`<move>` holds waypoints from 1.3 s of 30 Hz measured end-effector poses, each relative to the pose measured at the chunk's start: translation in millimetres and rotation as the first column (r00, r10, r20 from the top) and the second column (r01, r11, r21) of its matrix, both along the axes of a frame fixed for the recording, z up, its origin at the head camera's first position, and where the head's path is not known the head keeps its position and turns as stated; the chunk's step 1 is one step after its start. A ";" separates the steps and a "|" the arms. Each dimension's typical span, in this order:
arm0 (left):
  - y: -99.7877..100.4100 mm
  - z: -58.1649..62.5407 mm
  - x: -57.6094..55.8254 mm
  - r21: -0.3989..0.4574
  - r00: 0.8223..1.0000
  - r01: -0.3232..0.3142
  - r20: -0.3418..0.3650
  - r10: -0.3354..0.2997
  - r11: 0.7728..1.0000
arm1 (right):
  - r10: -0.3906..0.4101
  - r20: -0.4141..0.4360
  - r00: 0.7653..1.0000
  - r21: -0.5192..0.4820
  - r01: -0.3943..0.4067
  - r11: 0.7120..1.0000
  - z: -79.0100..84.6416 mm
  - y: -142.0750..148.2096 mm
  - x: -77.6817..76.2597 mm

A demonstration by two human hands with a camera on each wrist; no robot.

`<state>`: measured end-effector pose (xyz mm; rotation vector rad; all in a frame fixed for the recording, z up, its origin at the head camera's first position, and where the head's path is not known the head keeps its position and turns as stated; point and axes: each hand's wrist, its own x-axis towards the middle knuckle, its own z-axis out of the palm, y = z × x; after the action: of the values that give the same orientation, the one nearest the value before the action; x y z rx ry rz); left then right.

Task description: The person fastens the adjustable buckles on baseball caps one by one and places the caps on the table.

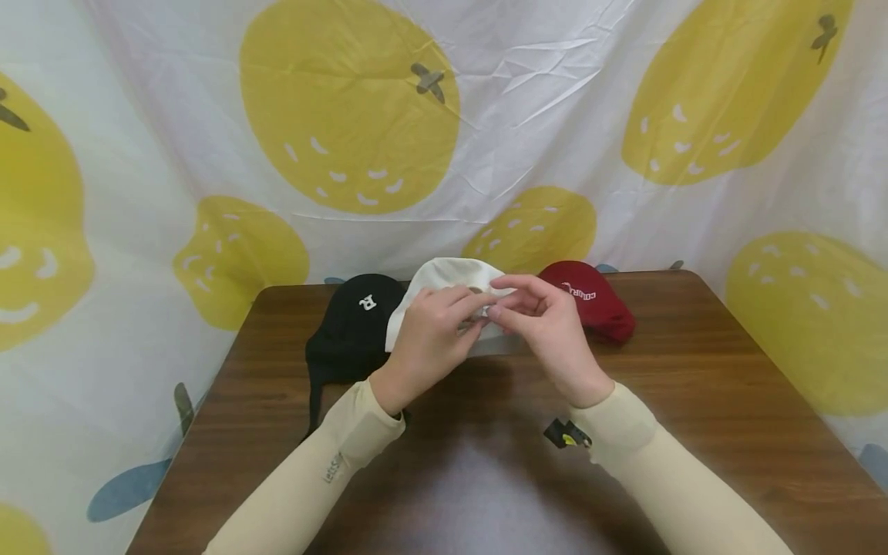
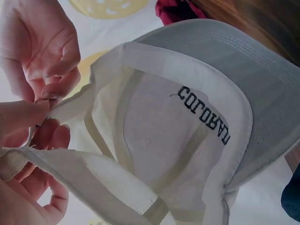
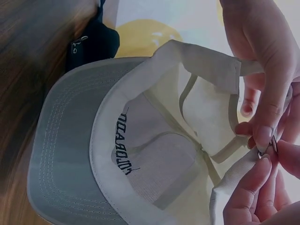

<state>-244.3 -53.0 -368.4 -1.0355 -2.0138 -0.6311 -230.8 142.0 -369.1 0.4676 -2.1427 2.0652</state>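
A white baseball cap [image 1: 444, 271] is held up above the table, between both hands. Its hollow inside, with the grey brim underside [image 2: 225, 51] and the back of dark embroidered letters [image 2: 204, 112], faces the wrist cameras. My left hand [image 1: 433, 327] pinches the cap's back strap from one side. From the other, my right hand [image 1: 551, 331] pinches the strap by thumb and fingertips. Between the fingertips a small metal buckle [image 3: 274, 144] shows in the right wrist view. Fingers partly hide the strap and buckle.
On the brown wooden table [image 1: 694, 370], a black cap [image 1: 350, 324] with a white letter sits to the left, its strap [image 1: 315, 397] trailing forward. A red cap [image 1: 593, 301] lies to the right. Behind hangs a lemon-print curtain [image 1: 527, 131].
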 end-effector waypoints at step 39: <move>-16.0 3.4 3.0 -0.049 0.958 -0.171 -0.241 0.155 0.984 | -0.036 -0.006 0.999 0.239 0.037 0.970 22.7 -2.8 14.5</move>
<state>-241.2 -69.1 -365.0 -0.9257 -1.8971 -0.3356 -216.3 139.1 -346.5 0.4510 -2.3926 1.7946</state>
